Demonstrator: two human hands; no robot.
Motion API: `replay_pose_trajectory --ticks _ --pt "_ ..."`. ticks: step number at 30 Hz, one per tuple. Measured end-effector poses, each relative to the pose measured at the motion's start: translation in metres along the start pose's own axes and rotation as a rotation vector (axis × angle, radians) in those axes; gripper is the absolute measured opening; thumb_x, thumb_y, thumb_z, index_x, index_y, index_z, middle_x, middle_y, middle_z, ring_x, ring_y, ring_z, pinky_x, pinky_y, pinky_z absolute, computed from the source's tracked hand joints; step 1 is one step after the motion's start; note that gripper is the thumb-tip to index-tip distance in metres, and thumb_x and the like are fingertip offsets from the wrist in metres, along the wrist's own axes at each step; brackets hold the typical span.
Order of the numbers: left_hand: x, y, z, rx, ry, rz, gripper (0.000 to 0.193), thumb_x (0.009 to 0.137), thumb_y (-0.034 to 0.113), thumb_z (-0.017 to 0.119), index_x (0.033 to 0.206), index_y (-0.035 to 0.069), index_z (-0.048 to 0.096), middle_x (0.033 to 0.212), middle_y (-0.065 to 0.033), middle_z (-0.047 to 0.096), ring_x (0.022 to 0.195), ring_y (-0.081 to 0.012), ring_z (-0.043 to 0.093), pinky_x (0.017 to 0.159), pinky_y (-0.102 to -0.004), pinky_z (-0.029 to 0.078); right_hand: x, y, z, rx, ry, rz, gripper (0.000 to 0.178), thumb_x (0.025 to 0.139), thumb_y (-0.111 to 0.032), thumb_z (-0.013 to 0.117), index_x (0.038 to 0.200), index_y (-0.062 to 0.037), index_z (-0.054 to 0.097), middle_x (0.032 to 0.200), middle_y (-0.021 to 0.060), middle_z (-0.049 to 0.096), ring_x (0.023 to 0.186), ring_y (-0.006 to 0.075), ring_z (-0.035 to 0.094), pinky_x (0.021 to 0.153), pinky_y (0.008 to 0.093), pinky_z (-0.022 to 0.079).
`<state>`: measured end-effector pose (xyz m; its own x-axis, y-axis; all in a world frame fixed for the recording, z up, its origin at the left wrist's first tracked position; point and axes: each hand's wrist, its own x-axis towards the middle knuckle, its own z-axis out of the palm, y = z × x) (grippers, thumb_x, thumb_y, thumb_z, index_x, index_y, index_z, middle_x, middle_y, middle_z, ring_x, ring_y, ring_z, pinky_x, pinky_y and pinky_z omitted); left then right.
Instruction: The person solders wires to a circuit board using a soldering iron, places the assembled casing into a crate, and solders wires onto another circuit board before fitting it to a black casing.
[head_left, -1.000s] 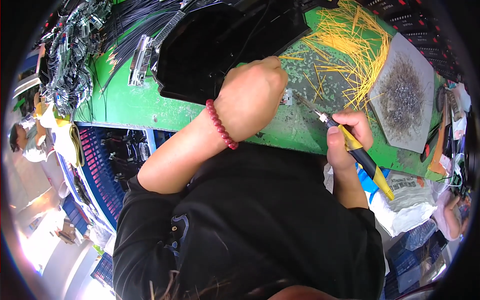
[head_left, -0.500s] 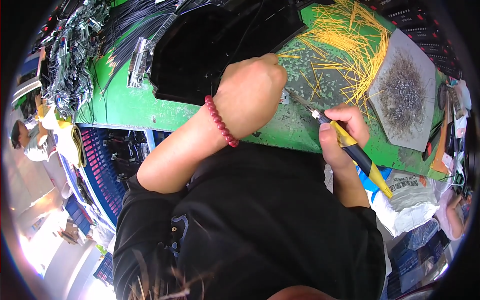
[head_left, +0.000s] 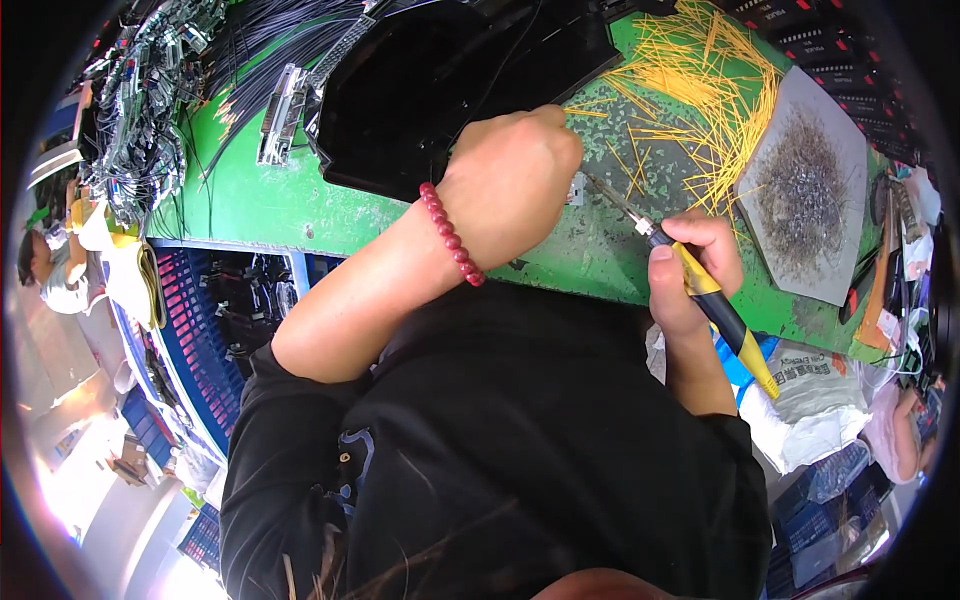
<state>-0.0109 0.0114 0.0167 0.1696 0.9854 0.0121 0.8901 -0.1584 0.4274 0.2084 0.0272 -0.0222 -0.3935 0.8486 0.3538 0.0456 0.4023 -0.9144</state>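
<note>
My left hand (head_left: 515, 175), a red bead bracelet (head_left: 452, 238) at its wrist, is closed with its back up over the green bench. Its fingertips are hidden; a small pale piece (head_left: 577, 189) shows just past them. A thin black wire (head_left: 500, 75) runs down toward this hand across a large glossy black panel (head_left: 385, 115). My right hand (head_left: 700, 265) grips a yellow-and-black soldering iron (head_left: 715, 300) between thumb and fingers. The iron's metal tip points up and left, close beside the pale piece; whether they touch I cannot tell.
Thin yellow sticks (head_left: 690, 85) lie scattered on the green bench (head_left: 350, 215). At right sits a grey board (head_left: 850, 130) covered with dark bits. Black wires (head_left: 270, 50) and a tangle of metal-ended parts (head_left: 140, 120) fill the far left. A blue crate (head_left: 190, 330) stands below.
The view has shifted slightly, and the black panel appears a little farther right. Both hands keep nearly the same pose, the iron's tip still beside the left fingers.
</note>
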Motion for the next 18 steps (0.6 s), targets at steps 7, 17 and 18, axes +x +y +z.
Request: replay_pose_trajectory --ticks 7,17,18 --pt "-0.002 0.002 0.002 -0.026 0.009 -0.004 0.009 0.080 0.008 0.059 0.075 0.001 0.059 0.084 -0.0124 0.058 0.075 -0.0343 0.061 0.065 -0.0429 0.051 0.001 -0.010 0.007 0.027 0.085 0.108 0.031 0.082 -0.010 0.073 0.106 0.0006 0.059 0.083 0.0067 0.057 0.066 0.0080 0.049 0.060 0.0213 0.041" --pt "-0.013 0.009 0.008 0.092 0.187 -0.031 0.006 0.078 0.013 0.066 0.075 0.009 0.062 0.079 -0.0048 0.059 0.070 -0.0263 0.063 0.057 -0.0375 0.050 0.020 0.000 0.005 -0.402 -0.318 -0.253 0.024 0.075 -0.007 0.065 0.098 -0.0125 0.063 0.065 0.0026 0.058 0.051 0.0224 0.057 0.046 0.0335 0.041" --pt "-0.013 0.008 0.009 0.097 0.195 -0.041 0.007 0.078 0.013 0.066 0.075 0.009 0.061 0.078 -0.0044 0.059 0.069 -0.0261 0.062 0.056 -0.0372 0.050 0.020 0.000 0.008 -0.401 -0.337 -0.258 0.023 0.075 -0.008 0.064 0.097 -0.0129 0.062 0.063 0.0023 0.056 0.051 0.0221 0.056 0.046 0.0335 0.041"
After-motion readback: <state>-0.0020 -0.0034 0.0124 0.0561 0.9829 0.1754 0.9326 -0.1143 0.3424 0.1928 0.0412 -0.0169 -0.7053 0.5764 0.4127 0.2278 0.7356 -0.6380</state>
